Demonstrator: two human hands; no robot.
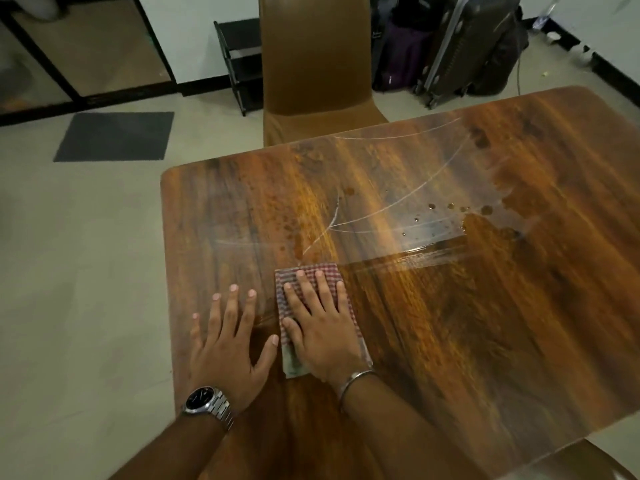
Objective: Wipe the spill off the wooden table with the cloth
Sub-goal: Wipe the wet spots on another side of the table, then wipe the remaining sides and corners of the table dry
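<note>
A glossy wooden table (519, 341) fills the right and centre of the view. A folded red-and-white checked cloth (322, 273) lies flat on it near the left side. My right hand (320, 332) presses flat on the cloth, fingers spread, a metal bangle on the wrist. Just left of the cloth, my left hand (228, 344) rests flat on the bare wood with fingers apart, a steel watch on its wrist. The spill (485, 233) is a wet sheet with drops and smear streaks, spread across the table's far middle and right, beyond the cloth.
A brown chair (311, 60) stands at the table's far edge. Dark luggage (467, 46) leans by the back wall, beside a black rack (239, 60). A grey mat (116, 136) lies on the pale floor to the left. A second chair's edge shows bottom right.
</note>
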